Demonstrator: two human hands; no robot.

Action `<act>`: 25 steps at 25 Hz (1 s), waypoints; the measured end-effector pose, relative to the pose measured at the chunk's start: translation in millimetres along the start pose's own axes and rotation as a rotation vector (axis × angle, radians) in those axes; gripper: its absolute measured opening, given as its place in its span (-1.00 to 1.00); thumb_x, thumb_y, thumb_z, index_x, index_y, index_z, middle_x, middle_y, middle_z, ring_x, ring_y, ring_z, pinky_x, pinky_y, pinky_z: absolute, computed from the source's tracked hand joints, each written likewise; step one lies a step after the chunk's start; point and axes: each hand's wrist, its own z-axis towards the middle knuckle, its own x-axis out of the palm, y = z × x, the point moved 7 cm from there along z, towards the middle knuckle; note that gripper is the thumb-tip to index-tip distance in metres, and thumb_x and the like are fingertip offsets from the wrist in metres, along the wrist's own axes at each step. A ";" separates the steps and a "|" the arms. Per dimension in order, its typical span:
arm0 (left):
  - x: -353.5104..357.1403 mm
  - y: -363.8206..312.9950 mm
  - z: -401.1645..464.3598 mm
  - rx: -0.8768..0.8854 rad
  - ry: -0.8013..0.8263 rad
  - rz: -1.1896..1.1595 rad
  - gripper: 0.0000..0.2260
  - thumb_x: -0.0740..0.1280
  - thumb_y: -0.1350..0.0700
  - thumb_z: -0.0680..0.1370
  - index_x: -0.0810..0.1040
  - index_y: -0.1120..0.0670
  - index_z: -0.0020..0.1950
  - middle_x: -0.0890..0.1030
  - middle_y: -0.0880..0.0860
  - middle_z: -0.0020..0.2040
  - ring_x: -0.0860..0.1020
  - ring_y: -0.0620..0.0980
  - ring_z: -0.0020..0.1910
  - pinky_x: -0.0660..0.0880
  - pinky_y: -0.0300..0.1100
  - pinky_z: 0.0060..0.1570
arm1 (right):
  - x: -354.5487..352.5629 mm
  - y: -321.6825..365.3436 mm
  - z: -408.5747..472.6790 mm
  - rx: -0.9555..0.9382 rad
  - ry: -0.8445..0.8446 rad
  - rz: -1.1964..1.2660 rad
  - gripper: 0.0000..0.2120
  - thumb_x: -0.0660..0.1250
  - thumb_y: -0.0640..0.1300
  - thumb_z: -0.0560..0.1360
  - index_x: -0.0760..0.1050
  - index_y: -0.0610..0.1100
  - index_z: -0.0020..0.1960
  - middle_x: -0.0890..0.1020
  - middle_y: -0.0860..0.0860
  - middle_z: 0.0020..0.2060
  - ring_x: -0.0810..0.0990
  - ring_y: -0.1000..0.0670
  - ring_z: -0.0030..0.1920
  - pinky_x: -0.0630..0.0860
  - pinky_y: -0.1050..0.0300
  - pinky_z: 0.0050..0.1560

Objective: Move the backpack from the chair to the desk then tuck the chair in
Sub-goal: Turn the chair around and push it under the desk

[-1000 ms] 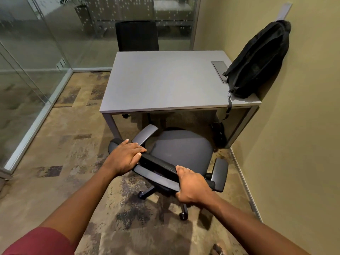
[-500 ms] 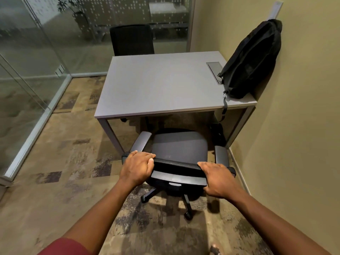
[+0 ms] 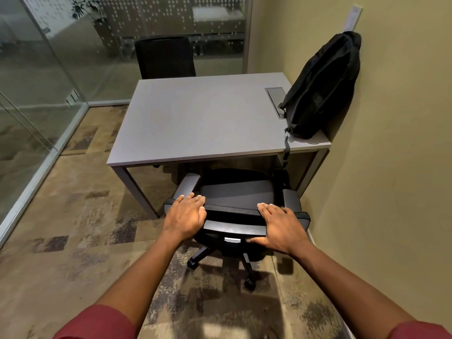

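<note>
The black backpack point(image 3: 322, 86) stands on the grey desk point(image 3: 200, 121) at its right end, leaning against the wall, with a strap hanging over the front edge. A black office chair point(image 3: 234, 192) faces the desk squarely, the front of its seat under the desktop. My left hand point(image 3: 186, 216) lies over the left part of the chair's backrest top, fingers curled on it. My right hand point(image 3: 278, 228) rests on the right part of the backrest top, fingers spread flat and thumb below the rim.
A second black chair point(image 3: 165, 57) stands behind the desk. Glass partitions point(image 3: 36, 81) run along the left and back. The beige wall point(image 3: 391, 167) is close on the right of the chair. A cable hatch point(image 3: 276, 92) sits in the desktop beside the backpack.
The chair has turned from an angle to face the desk straight on and rolled forward under it. Both hands stayed on the backrest; my right hand's fingers have flattened.
</note>
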 end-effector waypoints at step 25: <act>7.3 -74.0 100.7 -0.121 -0.044 0.005 -0.32 -0.23 -0.09 0.50 0.20 0.14 0.56 0.26 0.08 0.55 0.11 0.01 0.56 -0.04 -0.01 0.55 | -26.8 -128.0 91.8 -0.305 -0.035 0.035 -0.06 -0.11 0.56 0.45 0.23 -0.10 0.55 0.45 -0.05 0.45 0.41 -0.08 0.43 0.34 -0.06 0.39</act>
